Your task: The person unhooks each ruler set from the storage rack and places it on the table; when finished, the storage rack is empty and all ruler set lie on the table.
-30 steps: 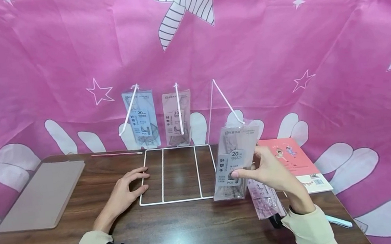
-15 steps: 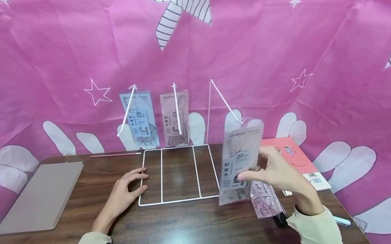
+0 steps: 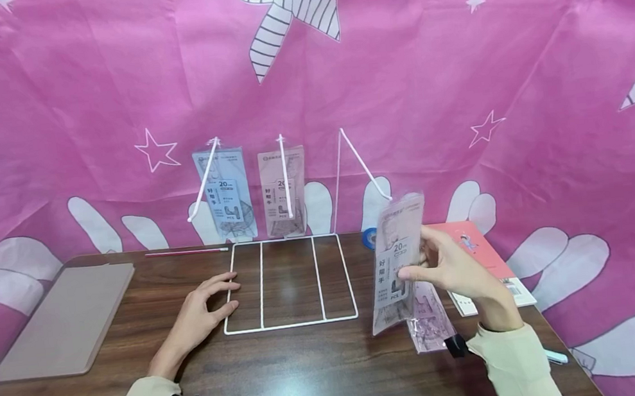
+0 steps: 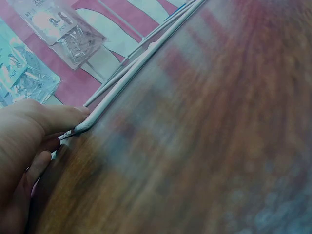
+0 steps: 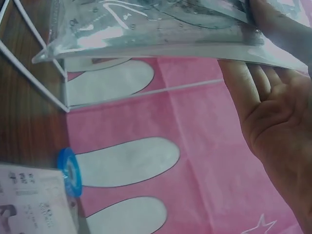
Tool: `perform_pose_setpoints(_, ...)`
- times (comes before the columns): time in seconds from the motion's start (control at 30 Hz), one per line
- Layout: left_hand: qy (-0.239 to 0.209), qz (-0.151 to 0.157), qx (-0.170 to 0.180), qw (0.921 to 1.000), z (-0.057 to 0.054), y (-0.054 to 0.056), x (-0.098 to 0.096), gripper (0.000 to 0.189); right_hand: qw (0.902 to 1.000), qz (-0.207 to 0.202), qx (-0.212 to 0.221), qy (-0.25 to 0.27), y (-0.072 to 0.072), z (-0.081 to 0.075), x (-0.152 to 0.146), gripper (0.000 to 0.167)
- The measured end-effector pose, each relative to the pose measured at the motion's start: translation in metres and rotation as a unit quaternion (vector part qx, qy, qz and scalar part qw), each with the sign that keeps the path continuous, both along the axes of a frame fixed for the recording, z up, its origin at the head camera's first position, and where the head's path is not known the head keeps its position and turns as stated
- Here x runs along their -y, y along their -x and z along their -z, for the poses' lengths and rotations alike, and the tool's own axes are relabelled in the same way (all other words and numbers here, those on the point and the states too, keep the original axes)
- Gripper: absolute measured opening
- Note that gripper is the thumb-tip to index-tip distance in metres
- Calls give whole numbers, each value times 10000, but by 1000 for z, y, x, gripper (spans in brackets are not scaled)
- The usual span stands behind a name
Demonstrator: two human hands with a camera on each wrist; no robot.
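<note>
A white wire display rack [image 3: 293,324] stands on the table, with three arms sloping forward. A blue packet [image 3: 228,197] hangs at its left arm and a pale pink packet [image 3: 285,195] at the middle one. My left hand [image 3: 204,307] rests its fingertips on the rack's left base wire. My right hand [image 3: 453,267] pinches a pale, clear plastic packet [image 3: 396,260] printed "20cm", tilted and held below and right of the right arm's tip. Its thumb is in front and the fingers are partly hidden behind. Another pink packet [image 3: 430,321] lies underneath on the table.
A blue tape roll [image 3: 368,238] and a coral booklet [image 3: 473,246] lie behind the right hand. At the right edge is a pale pen [image 3: 556,357]. A grey notebook [image 3: 66,321] and thin red stick [image 3: 184,252] lie left. A pink cloth hangs behind.
My right hand has moved the packet rightward and turned it more edge-on, away from the rack's base. The blue tape roll has come into sight. My left hand stays in place.
</note>
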State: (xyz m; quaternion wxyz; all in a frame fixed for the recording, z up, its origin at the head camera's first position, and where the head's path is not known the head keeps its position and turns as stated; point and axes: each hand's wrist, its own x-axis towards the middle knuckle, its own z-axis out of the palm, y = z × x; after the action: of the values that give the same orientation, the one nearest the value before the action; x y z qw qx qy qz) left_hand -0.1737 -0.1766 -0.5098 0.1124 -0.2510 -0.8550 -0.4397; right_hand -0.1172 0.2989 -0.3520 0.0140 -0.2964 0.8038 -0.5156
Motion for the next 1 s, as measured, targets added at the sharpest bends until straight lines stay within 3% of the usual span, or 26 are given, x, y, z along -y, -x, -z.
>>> perform_pose_setpoints(0.13, -13, 11, 8, 10000, 0, 0, 0, 33, 9998, -85, 188, 62, 7, 9, -8, 42)
perform_pose_setpoints(0.27, 6, 4, 56, 10000, -1, 0, 0, 33, 9970, -15, 751, 202, 12, 17, -9, 43)
perform_pose_setpoints(0.53, 25, -8, 39, 10000, 0, 0, 0, 33, 9826, 627, 1723, -306, 26, 42, 2, 67)
perform_pose_setpoints(0.67, 42, -15, 44, 10000, 1, 0, 1, 33, 9757, 697, 2074, -106, 35, 59, 9, 72)
perform_pose_setpoints(0.8, 58, -11, 55, 10000, 1, 0, 1, 33, 9731, 818, 2154, 74, 42, 73, 14, 71)
perform_pose_setpoints(1.0, 88, -57, 133, 9999, 0, 1, 0, 32, 9728, 1389, 1769, -550, 46, 83, 19, 68)
